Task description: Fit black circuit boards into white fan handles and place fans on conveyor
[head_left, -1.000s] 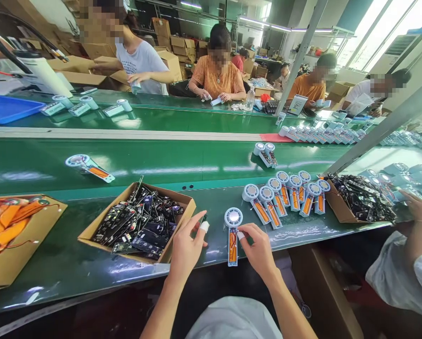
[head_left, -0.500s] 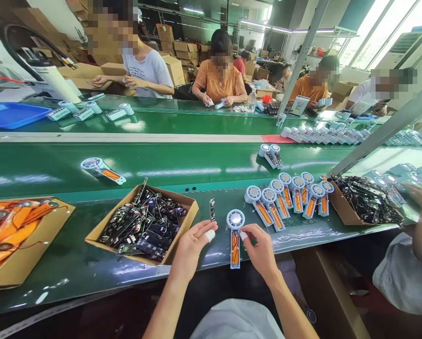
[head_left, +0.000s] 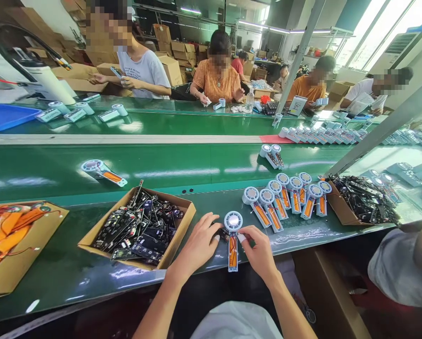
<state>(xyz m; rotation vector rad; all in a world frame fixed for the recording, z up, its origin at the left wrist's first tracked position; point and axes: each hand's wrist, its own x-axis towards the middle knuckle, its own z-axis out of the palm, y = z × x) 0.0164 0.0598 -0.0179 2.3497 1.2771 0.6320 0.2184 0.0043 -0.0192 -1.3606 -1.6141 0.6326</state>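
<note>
An opened light-blue handheld fan (head_left: 233, 221) lies face up at the table's front edge, its handle pointing at me and an orange battery with thin wires showing inside. My left hand (head_left: 200, 242) is closed on a small black circuit board (head_left: 223, 233), low beside the left of the fan's neck. On the other side, my right hand (head_left: 259, 247) pinches the fan at the neck, its thumb tip wearing a white cover. Whether a wire is also between those fingers is hidden. A cardboard box (head_left: 177, 249) full of similar circuit boards stands left of my left hand.
Several opened fans (head_left: 267, 195) lie in a cluster to the right, near another box of boards (head_left: 345, 214). Far left is a box of orange batteries (head_left: 37, 254). A single fan (head_left: 103, 172) rests on the green conveyor (head_left: 168, 162). Co-workers sit across and at right.
My left hand has brought the circuit board down and right, from upright above the table to beside the fan's neck. My right hand stays at the fan.
</note>
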